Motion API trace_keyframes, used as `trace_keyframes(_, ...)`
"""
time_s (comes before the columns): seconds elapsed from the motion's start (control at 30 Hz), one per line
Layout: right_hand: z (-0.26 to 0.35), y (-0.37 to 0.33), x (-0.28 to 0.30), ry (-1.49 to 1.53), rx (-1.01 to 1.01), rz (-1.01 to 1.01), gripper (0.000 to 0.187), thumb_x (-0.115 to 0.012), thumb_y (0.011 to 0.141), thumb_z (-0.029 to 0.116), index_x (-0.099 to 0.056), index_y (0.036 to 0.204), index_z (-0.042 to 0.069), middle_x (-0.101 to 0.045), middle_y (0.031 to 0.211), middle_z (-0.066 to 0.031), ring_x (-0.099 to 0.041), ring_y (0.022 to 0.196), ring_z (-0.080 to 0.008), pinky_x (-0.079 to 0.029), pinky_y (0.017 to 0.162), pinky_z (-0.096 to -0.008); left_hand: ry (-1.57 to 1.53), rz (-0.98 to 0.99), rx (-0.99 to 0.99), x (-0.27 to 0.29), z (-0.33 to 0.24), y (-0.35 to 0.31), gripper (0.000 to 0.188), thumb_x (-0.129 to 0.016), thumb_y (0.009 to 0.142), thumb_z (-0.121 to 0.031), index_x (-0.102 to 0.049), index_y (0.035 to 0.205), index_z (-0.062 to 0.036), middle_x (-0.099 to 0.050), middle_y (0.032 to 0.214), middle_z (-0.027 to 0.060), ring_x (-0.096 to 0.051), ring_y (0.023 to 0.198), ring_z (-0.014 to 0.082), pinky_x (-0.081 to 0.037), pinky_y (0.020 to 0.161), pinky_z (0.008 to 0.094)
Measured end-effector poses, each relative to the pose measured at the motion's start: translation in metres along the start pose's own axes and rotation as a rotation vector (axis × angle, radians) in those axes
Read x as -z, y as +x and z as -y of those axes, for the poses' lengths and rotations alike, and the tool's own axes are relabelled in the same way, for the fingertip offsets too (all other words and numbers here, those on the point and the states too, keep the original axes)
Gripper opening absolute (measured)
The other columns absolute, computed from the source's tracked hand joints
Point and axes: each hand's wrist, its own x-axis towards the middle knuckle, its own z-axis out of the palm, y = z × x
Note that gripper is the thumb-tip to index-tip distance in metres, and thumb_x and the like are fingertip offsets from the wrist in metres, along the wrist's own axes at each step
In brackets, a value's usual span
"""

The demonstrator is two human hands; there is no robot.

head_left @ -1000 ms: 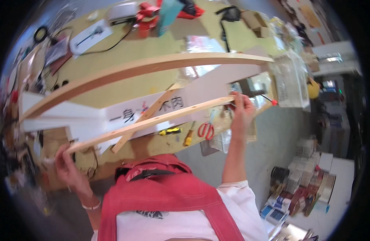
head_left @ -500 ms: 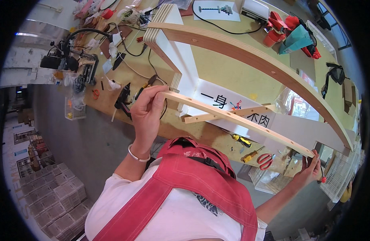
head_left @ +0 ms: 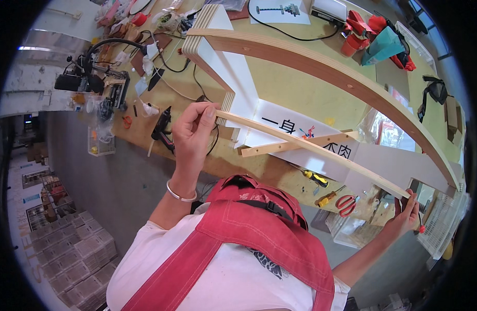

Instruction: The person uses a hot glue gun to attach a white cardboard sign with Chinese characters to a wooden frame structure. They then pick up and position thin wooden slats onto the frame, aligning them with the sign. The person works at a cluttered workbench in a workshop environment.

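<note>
A long, thin wooden strip (head_left: 311,147) is stretched between my two hands, slanting down to the right. My left hand (head_left: 196,125) pinches its left end between thumb and fingers. At the far end, my right hand (head_left: 406,213) grips the strip with closed fingers. Beneath it, a second wooden strip with holes (head_left: 272,148) lies across the white lettered panel (head_left: 273,115) of a frame. The frame's long plywood rail (head_left: 300,61) arches beyond my hands, joined at the left to a white-faced plywood side (head_left: 233,78).
On the bench's near edge lie a yellow-black screwdriver (head_left: 315,178), another yellow-handled tool (head_left: 329,198) and red-handled scissors (head_left: 347,205). A black glue gun (head_left: 162,124) sits left of my left hand. White baskets (head_left: 443,228) stand at the right; cables (head_left: 171,78) cross the far left.
The held strip has turned about its length: the row of holes seen before no longer shows. My right hand has shifted slightly right, and the view has moved a little.
</note>
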Motion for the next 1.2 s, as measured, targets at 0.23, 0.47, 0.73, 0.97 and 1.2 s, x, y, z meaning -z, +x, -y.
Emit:
trace_keyframes(0.23, -0.002, -0.001, 0.000, 0.028, 0.007, 0.001, 0.029, -0.063, 0.101, 0.031, -0.070, 0.106, 0.003, -0.071, 0.103, -0.0057, -0.067, 0.090, -0.0119, -0.057, 0.078, -0.0260, -0.019, -0.094, -0.005, -0.008, 0.009, -0.009, 0.022, -0.056, 0.105, -0.020, -0.068, 0.106, -0.0020, -0.065, 0.098, -0.0015, -0.057, 0.088, 0.0040, -0.048, 0.078, 0.0219)
trace_keyframes(0.47, 0.004, -0.005, -0.007, 0.011, 0.008, -0.030, 0.029, -0.062, 0.101, 0.030, -0.070, 0.107, 0.003, -0.070, 0.104, -0.0056, -0.067, 0.090, -0.0118, -0.057, 0.079, -0.0262, 0.045, -0.102, -0.025, -0.013, 0.009, -0.008, 0.023, -0.049, 0.107, -0.023, -0.063, 0.106, -0.0045, -0.062, 0.107, -0.0003, -0.055, 0.091, 0.0052, -0.048, 0.076, 0.0221)
trace_keyframes(0.73, 0.004, -0.004, -0.005, -0.023, 0.012, -0.021, 0.028, -0.061, 0.102, 0.028, -0.069, 0.107, 0.001, -0.070, 0.104, -0.0072, -0.068, 0.088, -0.0128, -0.059, 0.076, -0.0270, 0.225, -0.141, -0.138, -0.020, 0.013, -0.006, 0.023, -0.043, 0.108, -0.020, -0.059, 0.102, -0.0038, -0.060, 0.107, 0.0026, -0.051, 0.088, 0.0065, -0.044, 0.073, 0.0212)
trace_keyframes(0.97, 0.011, -0.005, -0.006, -0.039, -0.016, -0.001, 0.028, -0.063, 0.101, 0.027, -0.068, 0.107, 0.000, -0.070, 0.101, -0.0072, -0.068, 0.090, -0.0140, -0.059, 0.079, -0.0278, 0.216, -0.146, -0.161, -0.024, 0.011, -0.002, 0.021, -0.044, 0.108, -0.017, -0.057, 0.098, -0.0038, -0.059, 0.103, 0.0017, -0.040, 0.075, 0.0061, -0.035, 0.066, 0.0218)
trace_keyframes(1.2, 0.009, 0.000, -0.006, -0.038, -0.031, -0.007, 0.029, -0.064, 0.100, 0.029, -0.069, 0.108, 0.001, -0.070, 0.103, -0.0064, -0.067, 0.092, -0.0131, -0.058, 0.078, -0.0268, 0.219, -0.147, -0.142, -0.025, 0.007, -0.003, 0.019, -0.044, 0.107, -0.015, -0.055, 0.096, -0.0032, -0.056, 0.097, 0.0023, -0.042, 0.078, 0.0082, -0.037, 0.069, 0.0238)
